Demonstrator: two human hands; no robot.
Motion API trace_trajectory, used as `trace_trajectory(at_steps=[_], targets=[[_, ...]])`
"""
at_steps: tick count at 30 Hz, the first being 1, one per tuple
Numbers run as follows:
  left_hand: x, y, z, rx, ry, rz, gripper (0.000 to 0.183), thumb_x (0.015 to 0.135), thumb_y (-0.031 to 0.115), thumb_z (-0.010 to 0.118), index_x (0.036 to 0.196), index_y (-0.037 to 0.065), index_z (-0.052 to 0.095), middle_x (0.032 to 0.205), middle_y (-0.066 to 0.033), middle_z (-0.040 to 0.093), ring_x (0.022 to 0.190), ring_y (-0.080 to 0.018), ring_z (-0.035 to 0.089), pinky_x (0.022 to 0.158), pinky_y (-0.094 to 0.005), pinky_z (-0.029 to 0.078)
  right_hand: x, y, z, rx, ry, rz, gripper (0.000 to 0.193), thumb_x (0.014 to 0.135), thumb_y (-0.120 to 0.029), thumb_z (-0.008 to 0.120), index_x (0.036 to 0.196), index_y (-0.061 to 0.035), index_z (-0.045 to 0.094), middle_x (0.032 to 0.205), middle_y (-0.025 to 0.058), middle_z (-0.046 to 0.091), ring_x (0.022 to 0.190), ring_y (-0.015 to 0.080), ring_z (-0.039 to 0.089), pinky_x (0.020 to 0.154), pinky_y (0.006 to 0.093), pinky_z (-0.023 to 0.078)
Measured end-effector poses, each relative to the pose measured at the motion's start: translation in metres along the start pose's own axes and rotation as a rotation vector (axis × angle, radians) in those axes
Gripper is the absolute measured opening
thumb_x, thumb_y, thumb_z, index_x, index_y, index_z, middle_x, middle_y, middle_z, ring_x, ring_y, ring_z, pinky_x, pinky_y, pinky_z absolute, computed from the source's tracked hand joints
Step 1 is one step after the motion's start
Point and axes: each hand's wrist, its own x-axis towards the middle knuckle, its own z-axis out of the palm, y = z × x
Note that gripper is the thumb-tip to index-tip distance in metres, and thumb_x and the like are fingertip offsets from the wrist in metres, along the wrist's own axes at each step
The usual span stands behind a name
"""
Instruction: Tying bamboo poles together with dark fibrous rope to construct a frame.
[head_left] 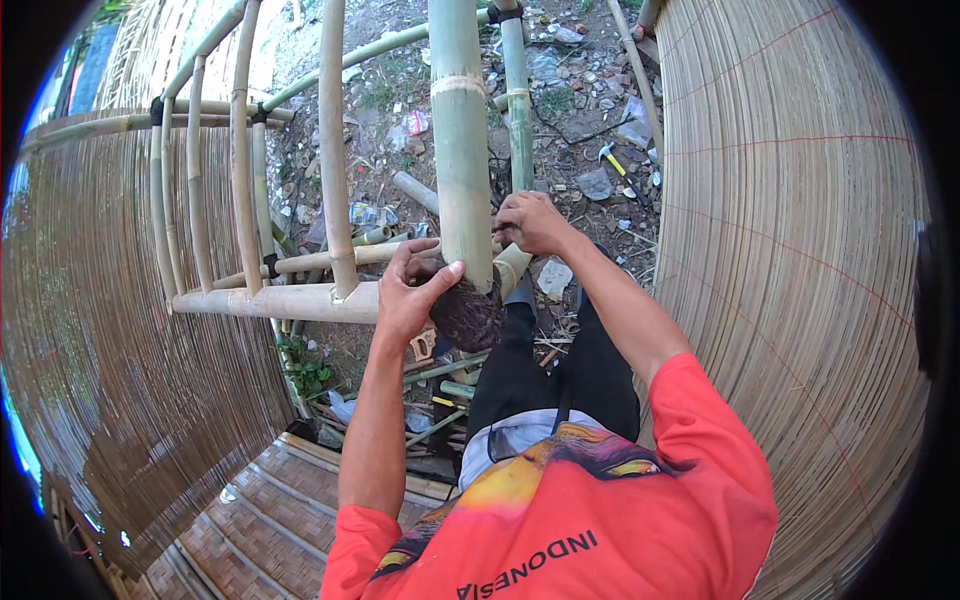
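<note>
A thick green-tan bamboo post (462, 150) comes down the middle to a joint with a horizontal bamboo rail (300, 302). Dark, hairy fibre binding (468, 318) is bunched round this joint. My left hand (408, 292) closes on the binding from the left, its thumb pressed against the lower end of the post. On the post's other side, my right hand (537, 224) has its fingers curled together near a thinner green bamboo pole (519, 130). Whatever those fingers pinch is hidden or too small to make out.
Thin bamboo uprights (335, 150) form a railing at left. Slatted screens, one at left (90, 270) and one at right (780, 200), flank me. A yellow-handled hammer (625, 172) lies on littered ground; a handsaw handle (424, 346) and cut bamboo lie below the joint.
</note>
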Motion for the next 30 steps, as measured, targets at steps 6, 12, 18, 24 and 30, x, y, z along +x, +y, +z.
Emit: trace_trajectory(at_steps=[6,12,18,24,30], targets=[[0.002,-0.008,-0.001,-0.037,-0.061,-0.015,0.057,0.085,0.031,0.087,0.127,-0.002,0.067,0.096,-0.0071,0.074,0.087,-0.0116,0.065,0.081,-0.0303,0.051,-0.053,0.010,-0.012,0.694,-0.137,0.377,0.035,0.098,-0.038,0.070,0.109,-0.0052,0.075,0.090,0.0126,0.073,0.083,0.0208,0.066,0.079,0.0386,0.052],[0.007,-0.022,-0.005,0.042,-0.103,0.046,0.063,0.088,0.041,0.082,0.130,-0.003,0.067,0.108,-0.0134,0.075,0.100,-0.0169,0.067,0.092,-0.0336,0.052,-0.112,-0.059,-0.033,0.489,-0.065,0.514,0.044,0.102,-0.044,0.062,0.105,-0.0022,0.074,0.094,0.0208,0.073,0.091,0.0342,0.070,0.082,0.0443,0.052],[0.019,-0.040,-0.010,0.133,-0.124,0.047,0.082,0.088,0.059,0.075,0.141,-0.002,0.061,0.127,-0.0207,0.071,0.121,-0.0260,0.065,0.106,-0.0370,0.047,-0.145,-0.162,-0.088,0.216,-0.077,0.690,0.043,0.106,-0.039,0.053,0.100,0.0004,0.069,0.083,0.0266,0.070,0.085,0.0445,0.070,0.076,0.0492,0.053],[0.003,-0.016,-0.006,0.383,-0.141,0.087,0.088,0.090,0.073,0.058,0.146,0.005,0.059,0.134,-0.0195,0.068,0.134,-0.0316,0.058,0.120,-0.0427,0.025,-0.151,-0.244,-0.088,-0.068,0.064,0.725,0.039,0.104,-0.030,0.051,0.096,0.0035,0.069,0.094,0.0300,0.070,0.096,0.0478,0.068,0.088,0.0566,0.052],[-0.002,-0.016,-0.007,0.509,-0.102,0.121,0.090,0.090,0.077,0.052,0.146,0.007,0.059,0.138,-0.0188,0.066,0.137,-0.0357,0.054,0.120,-0.0526,0.014,-0.135,-0.281,-0.052,0.005,0.188,0.743,0.038,0.102,-0.025,0.052,0.097,0.0057,0.073,0.094,0.0311,0.072,0.095,0.0504,0.069,0.087,0.0552,0.054]])
